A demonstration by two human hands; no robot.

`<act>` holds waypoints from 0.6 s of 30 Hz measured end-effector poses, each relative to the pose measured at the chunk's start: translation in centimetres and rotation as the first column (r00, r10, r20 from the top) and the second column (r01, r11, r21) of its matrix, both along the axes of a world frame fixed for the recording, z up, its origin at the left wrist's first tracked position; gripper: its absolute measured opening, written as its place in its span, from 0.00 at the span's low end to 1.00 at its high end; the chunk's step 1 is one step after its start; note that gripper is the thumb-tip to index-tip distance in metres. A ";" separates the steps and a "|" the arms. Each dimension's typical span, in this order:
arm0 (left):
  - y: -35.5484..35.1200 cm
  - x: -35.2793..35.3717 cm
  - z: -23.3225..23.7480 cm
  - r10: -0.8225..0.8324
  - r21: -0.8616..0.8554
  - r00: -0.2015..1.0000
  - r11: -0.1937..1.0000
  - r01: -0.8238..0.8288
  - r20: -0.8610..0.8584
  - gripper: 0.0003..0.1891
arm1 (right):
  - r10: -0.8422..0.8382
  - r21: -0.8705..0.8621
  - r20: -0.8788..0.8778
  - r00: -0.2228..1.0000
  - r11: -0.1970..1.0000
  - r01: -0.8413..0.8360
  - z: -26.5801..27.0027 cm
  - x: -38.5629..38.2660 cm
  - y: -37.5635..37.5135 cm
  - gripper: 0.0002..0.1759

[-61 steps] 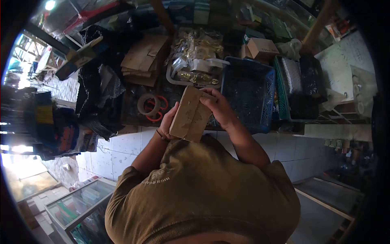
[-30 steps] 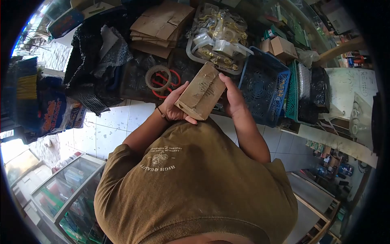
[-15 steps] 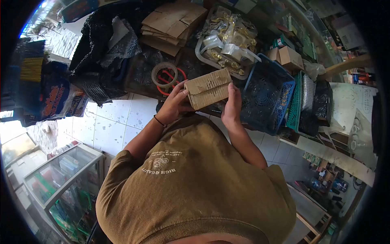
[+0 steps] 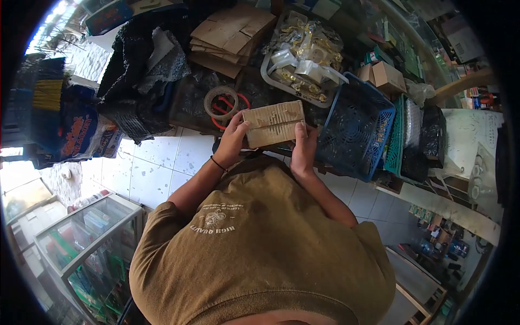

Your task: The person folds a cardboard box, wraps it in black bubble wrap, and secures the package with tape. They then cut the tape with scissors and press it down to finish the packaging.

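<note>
A small brown cardboard box (image 4: 274,123) is held between my two hands, just in front of my chest. My left hand (image 4: 233,140) grips its left end, with the thumb on top. At the right end, my right hand (image 4: 304,149) closes on the corner, its thumb pressed on the top face. A seam between two flaps runs along the box, and the cardboard around it looks rough. Right behind my left hand lie a roll of tape (image 4: 221,102) and a red ring-shaped object (image 4: 242,102). The undersides of both hands are hidden.
Folded cardboard sheets (image 4: 233,32) lie at the back of the table. A clear tray (image 4: 266,76) holds gold-coloured parts and small plastic packs. To the right stand a blue basket (image 4: 355,127) and a green basket (image 4: 396,132). Black bubble wrap (image 4: 127,65) is at left.
The box has come slightly lower and turned closer to level, with its right end dropping. Both hands have moved with it and keep their hold.
</note>
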State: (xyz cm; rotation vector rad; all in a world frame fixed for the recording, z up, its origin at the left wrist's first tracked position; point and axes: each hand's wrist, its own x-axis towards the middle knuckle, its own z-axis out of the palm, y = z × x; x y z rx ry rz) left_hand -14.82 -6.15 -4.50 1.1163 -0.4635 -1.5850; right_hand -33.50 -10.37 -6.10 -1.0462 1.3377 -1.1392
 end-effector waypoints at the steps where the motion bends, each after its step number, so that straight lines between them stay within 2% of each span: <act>1: -0.1 -0.1 -0.3 0.016 -0.025 0.999 1.000 -0.015 0.040 0.26 | 0.023 -0.007 -0.024 0.999 1.000 -0.023 -0.3 -0.1 0.1 0.25; 5: -0.3 -0.1 -0.6 -0.007 -0.013 0.998 1.000 0.008 0.065 0.25 | 0.019 0.024 0.016 1.000 1.000 -0.019 0.1 0.0 0.5 0.25; 7: -0.3 -0.2 0.0 -0.020 -0.048 0.997 0.999 0.023 0.074 0.27 | -0.098 0.206 0.208 0.973 0.977 0.054 2.1 0.5 0.6 0.22; 11: 0.0 -0.1 1.1 -0.061 0.001 0.997 0.998 0.061 0.041 0.30 | -0.125 0.232 0.237 0.963 0.970 0.069 2.6 0.5 0.5 0.20; 18: -0.2 0.5 0.4 -0.051 0.006 0.984 0.999 0.051 0.170 0.33 | -0.080 0.231 0.316 0.945 0.973 0.005 2.1 0.5 0.8 0.22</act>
